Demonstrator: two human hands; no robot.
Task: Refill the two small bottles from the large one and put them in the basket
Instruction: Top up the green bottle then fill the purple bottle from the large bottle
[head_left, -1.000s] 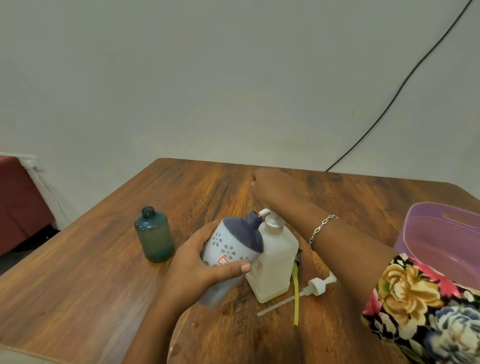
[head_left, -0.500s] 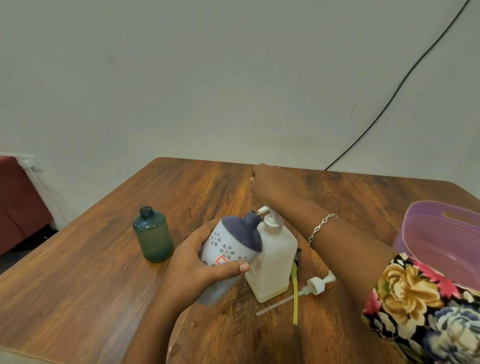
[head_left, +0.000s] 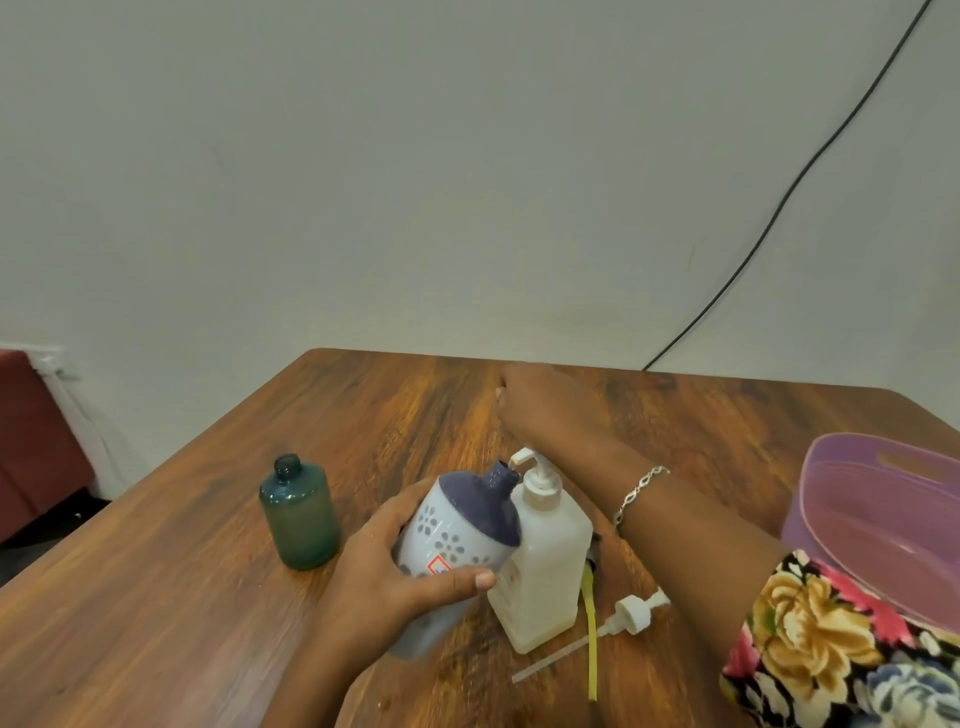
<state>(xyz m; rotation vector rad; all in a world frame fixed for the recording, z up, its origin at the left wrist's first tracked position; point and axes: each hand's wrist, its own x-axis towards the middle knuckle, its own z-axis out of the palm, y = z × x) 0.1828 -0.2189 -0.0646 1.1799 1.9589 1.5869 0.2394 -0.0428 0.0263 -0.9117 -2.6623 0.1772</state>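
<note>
Floral bottle (head_left: 457, 525) aslant in left fingers' (head_left: 452, 581) grip, neck toward pump spout (head_left: 522, 457); right hand (head_left: 540, 402): fingers unseen.

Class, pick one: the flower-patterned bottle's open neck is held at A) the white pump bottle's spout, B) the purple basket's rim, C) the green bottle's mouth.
A: the left hand tilts the flower-patterned bottle so its neck meets the spout of the white pump bottle.
</note>
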